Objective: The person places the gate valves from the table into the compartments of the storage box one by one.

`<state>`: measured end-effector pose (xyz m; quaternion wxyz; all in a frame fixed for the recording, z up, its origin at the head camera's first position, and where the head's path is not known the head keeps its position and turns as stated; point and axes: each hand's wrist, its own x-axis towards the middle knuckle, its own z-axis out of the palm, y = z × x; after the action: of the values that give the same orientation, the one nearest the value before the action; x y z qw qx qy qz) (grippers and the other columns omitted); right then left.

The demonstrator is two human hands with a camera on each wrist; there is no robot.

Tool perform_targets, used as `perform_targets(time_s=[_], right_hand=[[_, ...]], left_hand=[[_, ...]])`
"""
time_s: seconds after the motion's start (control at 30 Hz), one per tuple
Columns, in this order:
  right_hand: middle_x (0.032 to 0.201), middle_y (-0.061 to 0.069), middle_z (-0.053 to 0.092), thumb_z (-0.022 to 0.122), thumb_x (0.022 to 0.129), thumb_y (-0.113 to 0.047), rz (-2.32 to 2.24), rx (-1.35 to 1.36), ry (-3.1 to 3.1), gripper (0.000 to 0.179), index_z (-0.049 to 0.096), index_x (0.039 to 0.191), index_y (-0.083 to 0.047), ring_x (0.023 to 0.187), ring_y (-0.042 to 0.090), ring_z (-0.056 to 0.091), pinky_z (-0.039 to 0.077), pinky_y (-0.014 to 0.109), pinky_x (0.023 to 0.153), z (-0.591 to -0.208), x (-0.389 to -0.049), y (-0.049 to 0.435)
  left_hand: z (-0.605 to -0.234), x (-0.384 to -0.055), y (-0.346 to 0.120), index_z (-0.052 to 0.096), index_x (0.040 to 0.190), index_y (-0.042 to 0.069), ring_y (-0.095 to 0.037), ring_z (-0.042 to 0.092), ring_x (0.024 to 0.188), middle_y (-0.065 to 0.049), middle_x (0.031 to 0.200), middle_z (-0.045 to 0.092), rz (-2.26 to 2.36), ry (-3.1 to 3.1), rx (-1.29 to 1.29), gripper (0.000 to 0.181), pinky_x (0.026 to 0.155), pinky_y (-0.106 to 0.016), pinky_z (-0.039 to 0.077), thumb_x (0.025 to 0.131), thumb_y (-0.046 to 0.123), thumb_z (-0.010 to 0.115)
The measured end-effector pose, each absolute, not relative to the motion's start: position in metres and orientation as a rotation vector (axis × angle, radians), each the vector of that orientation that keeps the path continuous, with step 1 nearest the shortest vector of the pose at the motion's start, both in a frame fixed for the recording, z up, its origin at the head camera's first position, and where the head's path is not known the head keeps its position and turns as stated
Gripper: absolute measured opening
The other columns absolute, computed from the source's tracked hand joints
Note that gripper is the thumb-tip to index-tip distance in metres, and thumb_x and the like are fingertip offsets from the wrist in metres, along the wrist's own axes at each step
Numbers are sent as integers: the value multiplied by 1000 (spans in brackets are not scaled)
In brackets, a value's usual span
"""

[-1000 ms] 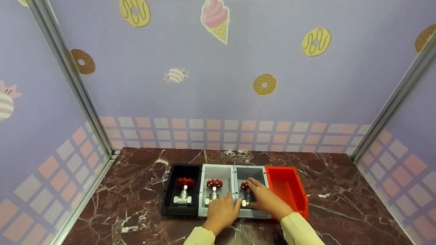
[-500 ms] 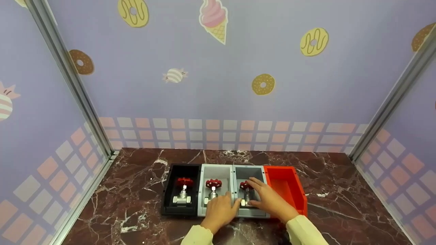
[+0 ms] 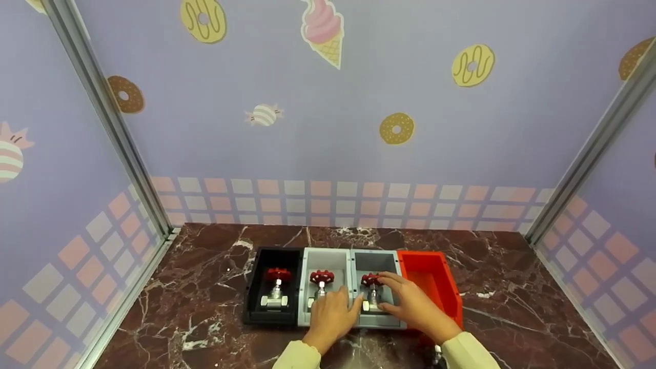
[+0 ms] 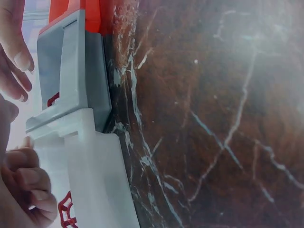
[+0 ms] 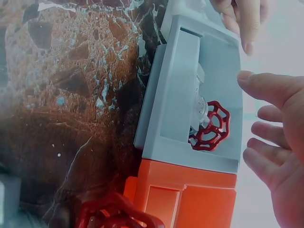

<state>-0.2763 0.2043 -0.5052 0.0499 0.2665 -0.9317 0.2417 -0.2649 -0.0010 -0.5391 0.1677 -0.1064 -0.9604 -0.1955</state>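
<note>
My right hand [image 3: 417, 307] is over the grey bin [image 3: 376, 256], its fingers spread and relaxed. Inside that bin stands a metal valve [image 3: 372, 296] with a red handwheel [image 5: 211, 127], and the right fingertips are close by the wheel. My left hand [image 3: 332, 318] is over the front of the white bin [image 3: 328, 253], loosely curled, with its index finger and thumb extended towards the grey bin. It partly covers a second valve [image 3: 322, 279]. A third valve [image 3: 275, 292] stands in the black bin [image 3: 256, 312] at the left.
A red bin [image 3: 430, 271] closes the row at the right. On the marble table [image 3: 205, 287] by the right sleeve lies another valve [image 3: 437, 351], its red handwheel [image 5: 118, 213] large in the right wrist view. Patterned walls [image 3: 328, 154] enclose the table.
My right hand has drawn slightly back and to the right, uncovering more of the grey bin's valve. The valve by the right sleeve shows more. The left hand has barely moved.
</note>
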Motion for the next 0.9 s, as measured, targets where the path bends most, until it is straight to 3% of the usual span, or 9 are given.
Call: perform_targets(time_s=[0.23, 0.9], right_hand=[[137, 19, 55, 76, 83, -22, 786, 791, -2825, 56, 56, 130, 0, 123, 37, 56, 45, 51, 98, -505, -268, 213], [127, 17, 60, 78, 79, -21, 721, 706, -2774, 52, 60, 125, -2, 114, 33, 61, 50, 48, 90, -513, -241, 257]], left_hand=[[-534, -263, 4, 50, 66, 20, -20, 54, 46, 5, 51, 50, -544, -2614, -330, 39, 42, -32, 32, 89, 49, 61], [-538, -253, 39, 51, 67, 17, -20, 51, 43, -1, 52, 54, -518, -2527, -448, 35, 40, -30, 27, 89, 42, 62]])
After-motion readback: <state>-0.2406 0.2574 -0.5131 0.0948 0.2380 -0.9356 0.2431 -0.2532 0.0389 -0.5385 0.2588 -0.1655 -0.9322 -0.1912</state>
